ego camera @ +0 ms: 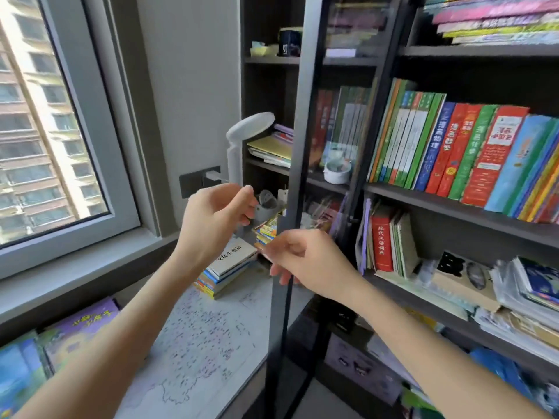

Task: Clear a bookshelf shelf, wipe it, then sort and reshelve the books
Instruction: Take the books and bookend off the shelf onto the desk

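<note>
**Step in hand: swing the door clear of the shelf.**

1. The right hand (305,261) grasps the dark edge of the glass door (298,131), fingers curled round the frame. Hold the frame, not the pane (glass takes smears and gives a poor purchase).
2. The left hand (217,216) hovers at 10 o'clock from the right hand, fingers curled. Whether it pinches anything cannot be told.
3. Judged best practice: draw the door through its full arc so it stands out of the reach path. Mind the lamp (242,131) at 11 o'clock and the stack (225,270) on the desk (211,343) at 9 o'clock, since both lie near the door's swing.
4. The books (453,152) to be cleared stand upright on the shelf (453,204), at 2 o'clock from the right hand, leaning slightly left. Lift them in small batches, supporting the leaning end so the row does not topple.

**Count**

- Hands: two.
- Door: one.
- Lamp: one.
- Mug (289,43), at 12 o'clock on an upper shelf: one.
- White pot (337,173) behind the glass: one.
- Red dictionary (381,240) on the shelf below the row: one.
- Upright books in the row: well over a dozen. The thin spines at the right end blur, so no exact figure can be given.
</note>
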The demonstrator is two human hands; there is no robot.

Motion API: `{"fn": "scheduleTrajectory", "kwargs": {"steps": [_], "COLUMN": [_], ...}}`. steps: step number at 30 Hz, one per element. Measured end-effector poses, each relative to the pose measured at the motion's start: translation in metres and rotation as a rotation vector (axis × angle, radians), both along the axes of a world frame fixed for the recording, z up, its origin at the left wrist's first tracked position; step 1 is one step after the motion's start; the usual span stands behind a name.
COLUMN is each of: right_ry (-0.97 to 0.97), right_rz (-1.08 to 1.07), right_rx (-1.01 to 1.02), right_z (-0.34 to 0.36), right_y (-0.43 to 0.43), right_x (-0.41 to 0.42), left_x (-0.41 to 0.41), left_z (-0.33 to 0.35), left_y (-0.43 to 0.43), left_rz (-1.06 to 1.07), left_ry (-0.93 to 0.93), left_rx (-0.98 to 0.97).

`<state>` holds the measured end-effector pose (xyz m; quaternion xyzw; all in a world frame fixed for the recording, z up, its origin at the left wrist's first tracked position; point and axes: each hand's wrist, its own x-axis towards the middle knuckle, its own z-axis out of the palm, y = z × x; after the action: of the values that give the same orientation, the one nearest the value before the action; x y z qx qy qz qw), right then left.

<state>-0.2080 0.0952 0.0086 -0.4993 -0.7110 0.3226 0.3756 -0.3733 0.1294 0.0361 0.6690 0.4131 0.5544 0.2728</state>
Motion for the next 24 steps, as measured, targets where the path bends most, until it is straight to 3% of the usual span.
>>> {"fn": "scheduleTrajectory", "kwargs": {"steps": [7, 16, 21, 24], "right_ry": [-0.007, 0.084, -0.064, -0.248], "right_rz": [-0.119, -0.629, -0.772, -0.865], "right_rx": [0.152, 0.426, 0.558, 0.633], "right_z": [0.049, 0.138, 0.176, 0.197], "right_y": [-0.08, -0.118, -0.096, -0.061], "right_x": [0.114, 0.285, 0.351, 0.385], "left_x": [0.097, 0.263, 0.335, 0.373], "left_z": [0.053, 0.114, 0.134, 0.15], "left_y": [-0.08, -0.059, -0.014, 0.035], "left_rz": [-0.196, -0.345, -0.249, -0.141], "left_ry": [0.016, 0.014, 0.141, 0.214], "left_rx": [0.219, 0.35, 0.468, 0.531]}}
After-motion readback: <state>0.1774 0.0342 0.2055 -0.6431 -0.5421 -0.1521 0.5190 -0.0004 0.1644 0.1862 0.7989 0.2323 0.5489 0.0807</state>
